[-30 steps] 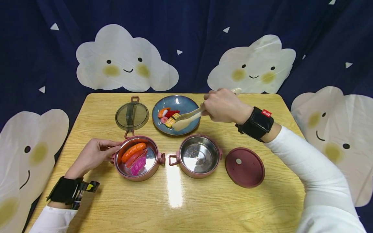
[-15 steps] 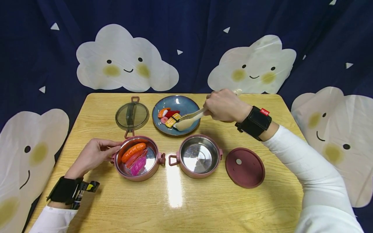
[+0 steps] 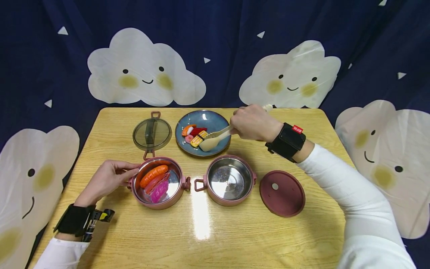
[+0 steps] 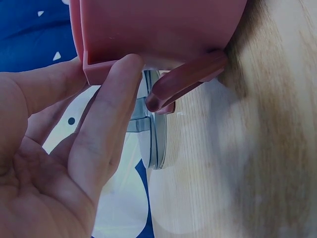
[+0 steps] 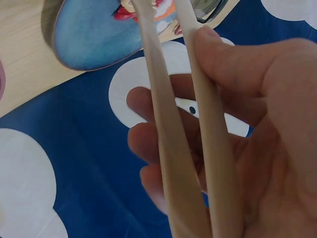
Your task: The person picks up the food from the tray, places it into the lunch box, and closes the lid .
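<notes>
My left hand [image 3: 109,179] pinches the side handle of the left pink pot [image 3: 164,204]; in the left wrist view the thumb and fingers meet at the handle [image 4: 101,72]. Inside this pot lie an orange toy sausage [image 3: 154,175], a red piece and a magenta piece [image 3: 159,191]. My right hand [image 3: 253,121] grips cream-coloured tongs [image 3: 211,144], fingers and thumb around both arms. The tongs' ends are parted over the blue plate [image 3: 216,116], right beside a yellow toy sushi piece [image 3: 199,139] with a dark band. Red, orange and pink toy food [image 3: 189,138] sits left of it.
A second pink pot [image 3: 230,202], with nothing inside, stands right of the first. Right of that lies a dark red lid [image 3: 282,194]. A glass lid [image 3: 161,134] rests behind the left pot. A dark blue cloud-patterned curtain [image 3: 221,30] hangs behind the table.
The tongs' ends drew back from the yellow sushi piece and came together, then parted again beside it. My right hand has shifted slightly left. The left hand and pot stayed still.
</notes>
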Action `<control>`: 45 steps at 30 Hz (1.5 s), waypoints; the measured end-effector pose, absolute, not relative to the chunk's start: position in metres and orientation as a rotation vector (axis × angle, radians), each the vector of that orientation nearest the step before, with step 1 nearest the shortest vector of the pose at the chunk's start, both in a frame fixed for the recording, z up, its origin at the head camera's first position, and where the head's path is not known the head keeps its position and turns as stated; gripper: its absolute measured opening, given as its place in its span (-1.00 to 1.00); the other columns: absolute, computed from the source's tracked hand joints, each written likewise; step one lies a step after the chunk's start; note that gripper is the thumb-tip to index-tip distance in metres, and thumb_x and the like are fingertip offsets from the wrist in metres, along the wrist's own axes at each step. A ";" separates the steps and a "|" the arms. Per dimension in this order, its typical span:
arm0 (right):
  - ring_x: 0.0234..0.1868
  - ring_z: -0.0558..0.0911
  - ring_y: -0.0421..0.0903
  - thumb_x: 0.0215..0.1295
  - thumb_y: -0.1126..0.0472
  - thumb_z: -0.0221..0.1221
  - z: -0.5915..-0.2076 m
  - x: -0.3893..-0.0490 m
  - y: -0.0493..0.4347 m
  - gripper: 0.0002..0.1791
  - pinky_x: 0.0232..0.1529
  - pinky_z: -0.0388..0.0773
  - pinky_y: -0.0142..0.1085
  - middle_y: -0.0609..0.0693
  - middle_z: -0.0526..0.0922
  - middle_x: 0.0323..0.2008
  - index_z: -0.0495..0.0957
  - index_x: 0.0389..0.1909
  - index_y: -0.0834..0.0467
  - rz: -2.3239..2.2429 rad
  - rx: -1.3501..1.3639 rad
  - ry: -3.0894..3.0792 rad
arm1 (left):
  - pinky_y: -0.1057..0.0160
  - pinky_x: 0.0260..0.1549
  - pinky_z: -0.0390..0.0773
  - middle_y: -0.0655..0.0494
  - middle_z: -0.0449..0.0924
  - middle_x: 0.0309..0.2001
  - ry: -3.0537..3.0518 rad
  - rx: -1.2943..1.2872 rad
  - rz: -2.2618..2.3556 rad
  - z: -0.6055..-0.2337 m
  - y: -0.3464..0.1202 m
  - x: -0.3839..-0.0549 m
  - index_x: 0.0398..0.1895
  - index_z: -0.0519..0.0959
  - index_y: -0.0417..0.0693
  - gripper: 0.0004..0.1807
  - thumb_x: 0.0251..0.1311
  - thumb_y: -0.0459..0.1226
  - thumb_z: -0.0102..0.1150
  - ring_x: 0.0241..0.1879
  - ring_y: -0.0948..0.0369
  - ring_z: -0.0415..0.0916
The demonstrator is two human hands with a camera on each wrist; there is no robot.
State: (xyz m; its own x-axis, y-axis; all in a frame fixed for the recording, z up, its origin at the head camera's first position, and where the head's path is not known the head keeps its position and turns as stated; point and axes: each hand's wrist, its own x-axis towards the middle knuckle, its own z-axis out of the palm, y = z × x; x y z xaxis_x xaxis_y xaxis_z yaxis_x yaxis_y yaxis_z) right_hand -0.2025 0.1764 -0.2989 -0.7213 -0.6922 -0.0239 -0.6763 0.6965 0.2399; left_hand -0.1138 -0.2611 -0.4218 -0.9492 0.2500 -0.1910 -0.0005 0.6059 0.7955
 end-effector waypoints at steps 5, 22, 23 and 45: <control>-0.45 0.65 0.04 0.32 -0.01 0.41 -0.300 -0.201 0.170 -0.68 -0.47 0.62 -0.03 0.04 0.68 -0.51 0.65 -0.52 0.08 -0.419 1.110 -2.812 | 0.26 -0.35 0.78 -0.26 0.80 -0.05 2.548 0.204 1.267 -0.422 -0.261 -0.114 0.18 0.71 -0.25 -0.65 0.48 -0.23 0.27 -0.38 0.31 0.73; -0.38 0.70 0.06 0.36 -0.01 0.39 -0.298 -0.203 0.178 -0.72 -0.44 0.65 -0.06 0.05 0.71 -0.45 0.72 -0.45 0.08 -0.463 1.208 -2.719 | 0.25 -0.36 0.77 -0.23 0.81 -0.08 2.553 0.187 1.251 -0.422 -0.261 -0.115 0.19 0.71 -0.24 -0.64 0.49 -0.21 0.26 -0.39 0.29 0.73; -0.37 0.71 0.06 0.36 0.00 0.39 -0.298 -0.203 0.179 -0.75 -0.44 0.64 -0.06 0.04 0.71 -0.45 0.73 -0.43 0.07 -0.455 1.213 -2.718 | 0.24 -0.36 0.77 -0.23 0.81 -0.08 2.552 0.186 1.254 -0.422 -0.261 -0.115 0.19 0.71 -0.24 -0.64 0.49 -0.21 0.26 -0.39 0.29 0.73; -0.31 0.70 0.04 0.33 0.01 0.42 -0.273 -0.189 0.183 -0.87 -0.38 0.59 -0.09 -0.03 0.72 -0.39 0.83 -0.21 -0.05 -0.445 1.246 -2.663 | 0.26 -0.36 0.77 -0.23 0.81 -0.06 2.543 0.184 1.251 -0.422 -0.261 -0.115 0.20 0.71 -0.24 -0.63 0.49 -0.19 0.25 -0.39 0.30 0.72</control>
State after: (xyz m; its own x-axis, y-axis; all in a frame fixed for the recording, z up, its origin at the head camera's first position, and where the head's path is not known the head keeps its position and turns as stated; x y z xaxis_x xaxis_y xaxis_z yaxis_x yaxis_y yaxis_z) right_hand -0.1895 0.1831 -0.2735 -0.6375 -0.7700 0.0253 -0.7200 0.6072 0.3361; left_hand -0.1147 -0.2611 -0.4225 -0.9467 0.2442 -0.2102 -0.0174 0.6128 0.7901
